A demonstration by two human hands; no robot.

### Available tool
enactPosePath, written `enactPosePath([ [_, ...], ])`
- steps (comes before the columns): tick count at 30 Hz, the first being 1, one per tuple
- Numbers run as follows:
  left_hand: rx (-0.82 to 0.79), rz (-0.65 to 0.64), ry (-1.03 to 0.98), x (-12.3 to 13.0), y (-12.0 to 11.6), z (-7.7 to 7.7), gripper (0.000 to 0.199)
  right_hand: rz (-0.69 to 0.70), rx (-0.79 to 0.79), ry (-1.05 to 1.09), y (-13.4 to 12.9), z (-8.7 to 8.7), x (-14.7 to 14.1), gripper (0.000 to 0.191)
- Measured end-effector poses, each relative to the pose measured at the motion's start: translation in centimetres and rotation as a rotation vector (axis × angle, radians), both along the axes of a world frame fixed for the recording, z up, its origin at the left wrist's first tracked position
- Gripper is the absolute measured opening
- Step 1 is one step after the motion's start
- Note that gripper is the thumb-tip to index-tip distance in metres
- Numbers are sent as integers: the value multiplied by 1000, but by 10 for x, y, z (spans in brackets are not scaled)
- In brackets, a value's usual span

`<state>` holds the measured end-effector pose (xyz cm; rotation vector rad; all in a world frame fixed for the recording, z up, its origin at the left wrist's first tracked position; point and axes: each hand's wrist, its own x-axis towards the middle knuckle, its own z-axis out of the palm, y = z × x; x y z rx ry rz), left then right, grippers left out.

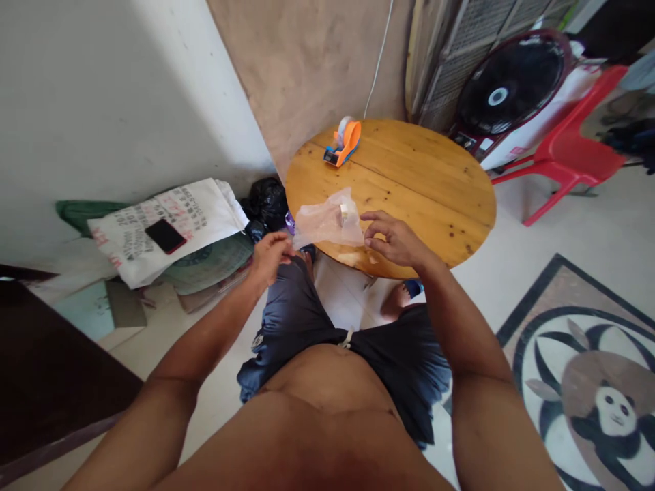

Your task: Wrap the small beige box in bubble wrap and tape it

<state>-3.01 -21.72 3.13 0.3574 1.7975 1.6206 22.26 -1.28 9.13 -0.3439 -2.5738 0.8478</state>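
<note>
A thin, see-through pinkish plastic sheet (317,221) lies crumpled across the near left edge of the round wooden table (424,177). On its right part rests a small whitish item (350,213), too indistinct to name. My left hand (273,258) is at the sheet's left corner, its fingers pinched together on the edge. My right hand (394,239) hovers at the right edge, thumb and forefinger apart, the thumb close to the sheet's corner. Farther back on the table stands an orange and blue tape dispenser (344,143) with a roll of clear tape.
To the left, a phone (166,236) lies on a white printed sack (205,211), near black plastic bags (269,201). A red plastic chair (578,153) and a large dark round fan (512,82) stand to the right. The floor bears a panda pattern (608,416).
</note>
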Motion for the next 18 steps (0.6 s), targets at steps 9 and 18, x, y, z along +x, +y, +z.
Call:
enactPosePath([
  [9, 180, -644, 1190, 54, 21, 35, 43, 20, -277, -137, 52, 38, -32, 15],
  [18, -48, -760, 1635, 71, 76, 16, 64, -72, -426, -189, 78, 47, -56, 16],
])
